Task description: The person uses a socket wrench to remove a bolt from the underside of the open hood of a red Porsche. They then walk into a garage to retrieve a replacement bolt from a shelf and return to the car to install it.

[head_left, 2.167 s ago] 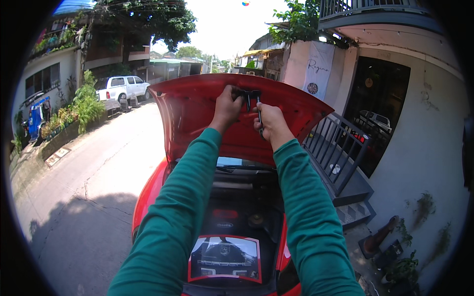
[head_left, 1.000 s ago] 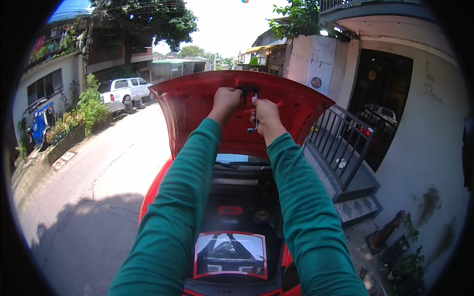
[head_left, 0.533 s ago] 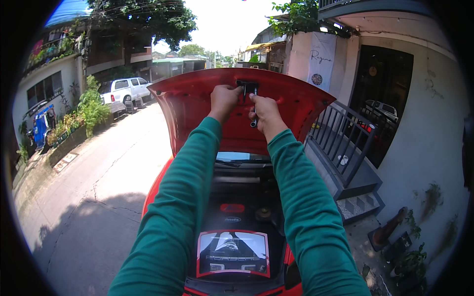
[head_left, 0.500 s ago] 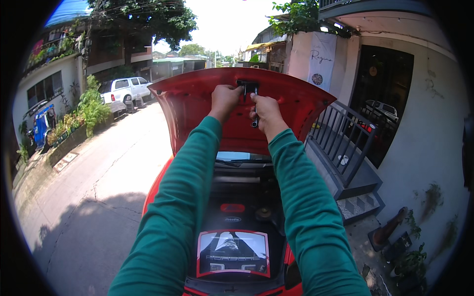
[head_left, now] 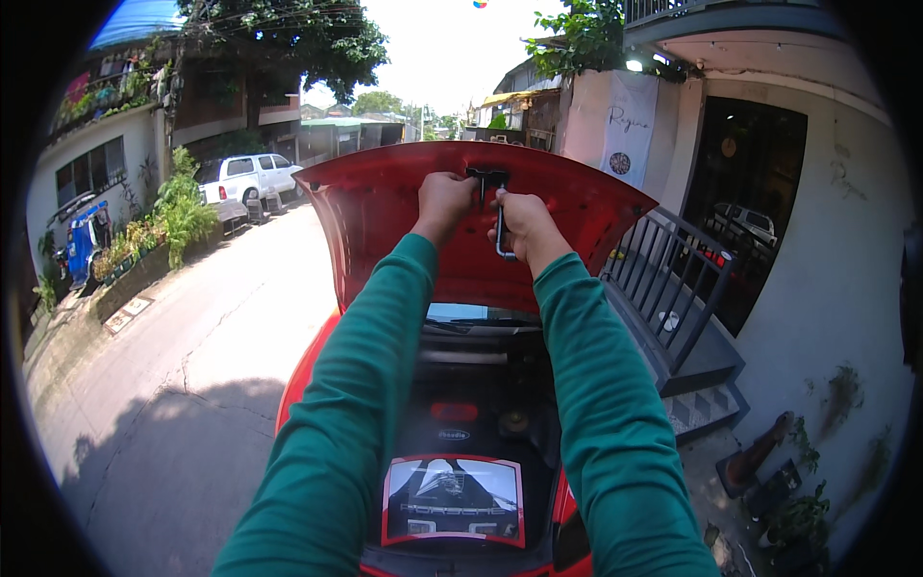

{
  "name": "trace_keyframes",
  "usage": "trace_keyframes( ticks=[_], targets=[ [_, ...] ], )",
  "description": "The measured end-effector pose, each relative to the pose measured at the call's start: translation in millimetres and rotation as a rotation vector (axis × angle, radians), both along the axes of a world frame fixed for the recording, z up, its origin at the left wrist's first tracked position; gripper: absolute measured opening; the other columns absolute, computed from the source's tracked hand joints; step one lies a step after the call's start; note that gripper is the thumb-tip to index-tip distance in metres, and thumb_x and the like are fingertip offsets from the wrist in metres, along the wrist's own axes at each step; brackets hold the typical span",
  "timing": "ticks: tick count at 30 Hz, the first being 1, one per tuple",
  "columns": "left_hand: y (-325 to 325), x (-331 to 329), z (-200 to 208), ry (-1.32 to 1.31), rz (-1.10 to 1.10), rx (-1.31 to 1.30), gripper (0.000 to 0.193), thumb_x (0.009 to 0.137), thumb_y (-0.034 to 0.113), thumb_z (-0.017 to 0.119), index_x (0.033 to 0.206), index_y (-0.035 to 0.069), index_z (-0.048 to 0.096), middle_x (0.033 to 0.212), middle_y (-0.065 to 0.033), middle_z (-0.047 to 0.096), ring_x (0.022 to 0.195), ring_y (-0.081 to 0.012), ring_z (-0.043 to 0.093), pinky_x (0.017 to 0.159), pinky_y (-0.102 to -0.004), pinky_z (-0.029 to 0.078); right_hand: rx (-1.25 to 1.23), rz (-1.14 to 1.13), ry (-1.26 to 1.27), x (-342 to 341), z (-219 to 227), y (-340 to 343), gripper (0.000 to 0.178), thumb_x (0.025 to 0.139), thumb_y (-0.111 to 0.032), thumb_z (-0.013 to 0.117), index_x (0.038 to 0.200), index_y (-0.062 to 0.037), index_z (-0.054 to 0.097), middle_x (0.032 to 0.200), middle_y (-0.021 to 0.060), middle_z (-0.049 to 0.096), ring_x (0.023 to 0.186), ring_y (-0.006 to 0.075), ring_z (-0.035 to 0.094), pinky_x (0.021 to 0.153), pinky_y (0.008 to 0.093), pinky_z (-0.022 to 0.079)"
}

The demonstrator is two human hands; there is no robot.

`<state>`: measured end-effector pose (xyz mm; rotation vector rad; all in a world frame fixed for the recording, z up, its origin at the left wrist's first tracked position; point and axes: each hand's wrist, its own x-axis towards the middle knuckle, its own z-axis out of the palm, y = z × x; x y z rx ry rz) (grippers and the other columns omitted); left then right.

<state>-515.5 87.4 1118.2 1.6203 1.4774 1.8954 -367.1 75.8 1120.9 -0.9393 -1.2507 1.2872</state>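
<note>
Above the front of a red car stands its raised hood [head_left: 370,207], the underside facing me. A black hood latch [head_left: 491,177] sits at the middle of its upper edge. My left hand [head_left: 446,206] is closed, with its fingertips pinching the latch's left side. Just to the right, my right hand [head_left: 530,225] is closed around a metal L-shaped wrench [head_left: 501,229]. The wrench hangs roughly upright, its upper end close beneath the latch and its bent end below my fingers. Whether the upper end sits on a bolt is too small to tell.
Below my arms lies the open front compartment, with a red-framed picture panel [head_left: 454,539] at its near end. Grey railings [head_left: 668,288] and steps [head_left: 707,409] stand at right. A white pickup [head_left: 252,176] is parked beyond the road at left.
My right hand has shifted slightly right and down, and the wrench has turned so its bent lower end shows. My left hand stays at the latch. The whole scene sits a little lower.
</note>
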Motion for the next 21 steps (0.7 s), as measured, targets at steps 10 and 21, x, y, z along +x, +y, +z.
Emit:
trace_keyframes(
  ticks=[10, 21],
  targets=[
    [-5, 4, 9, 0.248, 0.198, 0.092, 0.033, 0.081, 0.033, 0.074, 0.088, 0.001, 0.078, 0.087, -0.0225, 0.074, 0.089, -0.0386, 0.073, 0.083, -0.0467, 0.057, 0.097, -0.093, -0.004, 2, 7, 1, 0.027, 0.1, -0.026, 0.064, 0.101, 0.0015, 0.062, 0.082, 0.0085, 0.056, 0.061, 0.02, 0.056, 0.049, 0.0345, 0.049],
    [-8, 6, 14, 0.003, 0.048, -0.025, 0.029, 0.084, 0.027, 0.07, 0.087, 0.0, 0.078, 0.086, -0.0228, 0.075, 0.089, -0.0353, 0.074, 0.081, -0.0443, 0.058, -0.015, 0.043, 0.377, -11, 3, -1, 0.017, 0.102, -0.02, 0.061, 0.101, -0.0031, 0.06, 0.078, 0.003, 0.047, 0.056, 0.0133, 0.04, 0.044, 0.0282, 0.036]
  ],
)
